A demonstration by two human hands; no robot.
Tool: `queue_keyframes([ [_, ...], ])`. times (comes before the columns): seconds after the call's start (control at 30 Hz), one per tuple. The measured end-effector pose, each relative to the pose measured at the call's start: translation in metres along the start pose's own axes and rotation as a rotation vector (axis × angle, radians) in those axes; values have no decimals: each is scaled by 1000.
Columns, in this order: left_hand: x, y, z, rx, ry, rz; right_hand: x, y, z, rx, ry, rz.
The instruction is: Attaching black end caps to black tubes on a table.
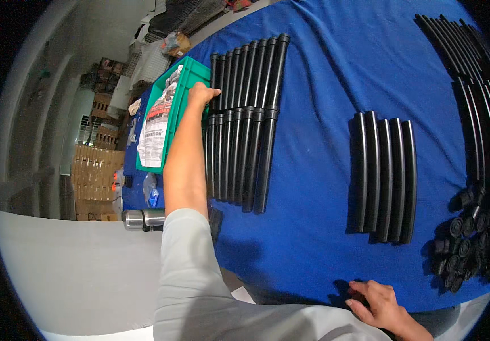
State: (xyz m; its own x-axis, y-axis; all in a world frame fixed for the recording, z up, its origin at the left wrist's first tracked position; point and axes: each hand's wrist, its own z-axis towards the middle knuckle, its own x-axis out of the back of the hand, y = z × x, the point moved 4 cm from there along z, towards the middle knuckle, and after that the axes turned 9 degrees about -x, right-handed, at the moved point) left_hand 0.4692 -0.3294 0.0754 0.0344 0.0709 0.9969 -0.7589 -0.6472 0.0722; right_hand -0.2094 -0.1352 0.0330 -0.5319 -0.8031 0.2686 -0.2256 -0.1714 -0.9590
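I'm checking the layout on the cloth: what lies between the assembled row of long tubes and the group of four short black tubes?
Nothing: in the head view, only bare blue cloth separates the long tubes from the four short tubes.

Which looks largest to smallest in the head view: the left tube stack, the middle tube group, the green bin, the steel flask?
1. Left tube stack
2. Middle tube group
3. Green bin, partly hidden by the arm, so its place against the middle group is unsure
4. Steel flask
The fisheye bends and shrinks things near the rim.

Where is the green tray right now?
In the head view the green tray sits at the blue table's upper left, just left of the joined black tubes, beside the left hand.
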Motion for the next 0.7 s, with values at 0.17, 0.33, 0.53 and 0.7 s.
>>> queue_keyframes([
  [0.17,52,63,-58,-242,236,151,-1,-8,6,58,-12,7],
  [0.33,47,164,-161,-568,168,-410,0,-9,6,12,-29,130],
  [0.53,-12,264,-342,-654,-27,-700,15,-27,-11,80,56,47],
  [0.7,-39,265,-387,-800,229,-435,38,-32,-12,264,459,-361],
])
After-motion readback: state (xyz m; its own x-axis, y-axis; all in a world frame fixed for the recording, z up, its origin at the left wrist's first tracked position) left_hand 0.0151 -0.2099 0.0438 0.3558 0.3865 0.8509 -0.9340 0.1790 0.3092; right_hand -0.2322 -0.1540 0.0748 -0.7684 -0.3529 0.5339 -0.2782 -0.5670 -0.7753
